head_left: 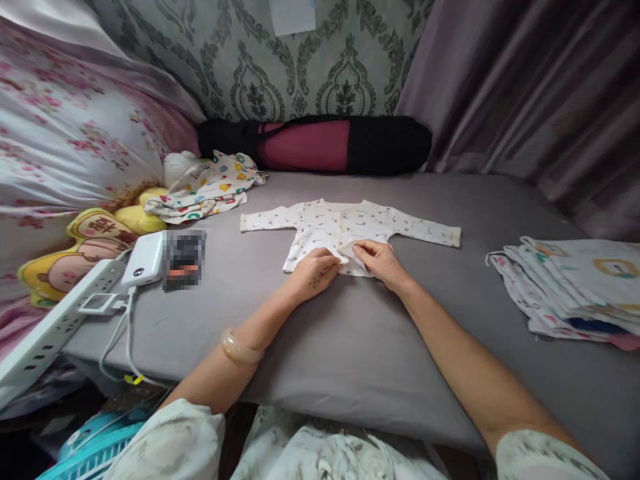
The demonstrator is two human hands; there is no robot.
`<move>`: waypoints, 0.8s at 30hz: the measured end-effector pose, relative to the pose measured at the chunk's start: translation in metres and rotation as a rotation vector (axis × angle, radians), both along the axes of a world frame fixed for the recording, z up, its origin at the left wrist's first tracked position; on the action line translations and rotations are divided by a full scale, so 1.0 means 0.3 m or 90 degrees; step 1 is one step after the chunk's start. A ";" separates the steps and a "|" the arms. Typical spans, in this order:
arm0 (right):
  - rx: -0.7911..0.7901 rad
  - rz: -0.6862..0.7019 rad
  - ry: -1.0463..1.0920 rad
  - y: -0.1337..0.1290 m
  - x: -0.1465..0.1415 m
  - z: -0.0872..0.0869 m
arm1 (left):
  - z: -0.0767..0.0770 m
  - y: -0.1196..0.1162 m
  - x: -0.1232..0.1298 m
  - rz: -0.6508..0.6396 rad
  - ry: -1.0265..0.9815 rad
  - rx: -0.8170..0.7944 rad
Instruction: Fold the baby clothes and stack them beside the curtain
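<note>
A small white patterned baby shirt [320,233] lies spread on the grey sheet, its sleeves stretched out to both sides. At its lower front edge, my left hand [317,272] has its fingers closed on the hem near the middle. Just to the right, my right hand [381,261] pinches a turned-up corner of the front flap between thumb and fingers. The two hands are close together but apart.
Folded baby clothes [575,287] are stacked at the right. A crumpled patterned cloth [215,190] lies back left, near a yellow plush [75,250]. A power strip [55,320] and white power bank [145,259] sit left. Behind is a long black-and-red bag [310,145].
</note>
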State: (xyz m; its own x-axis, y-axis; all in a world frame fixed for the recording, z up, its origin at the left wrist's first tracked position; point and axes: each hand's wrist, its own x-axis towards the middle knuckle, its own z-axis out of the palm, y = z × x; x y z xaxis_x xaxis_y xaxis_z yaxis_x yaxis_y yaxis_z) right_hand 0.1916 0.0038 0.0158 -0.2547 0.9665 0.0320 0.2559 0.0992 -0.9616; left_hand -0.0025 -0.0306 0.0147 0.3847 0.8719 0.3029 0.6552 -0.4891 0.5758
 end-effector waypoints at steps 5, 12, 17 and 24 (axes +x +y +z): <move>0.136 0.086 -0.146 -0.020 -0.015 0.002 | 0.006 -0.023 0.011 -0.073 0.113 0.046; 0.093 0.203 -0.288 -0.025 -0.015 0.049 | 0.057 -0.036 -0.060 0.128 0.118 -0.039; 0.241 0.153 -0.386 0.037 -0.143 0.073 | 0.005 0.005 -0.145 0.296 0.184 0.034; 0.256 0.212 -0.538 0.110 -0.385 -0.009 | -0.019 0.023 -0.173 0.296 0.218 -0.099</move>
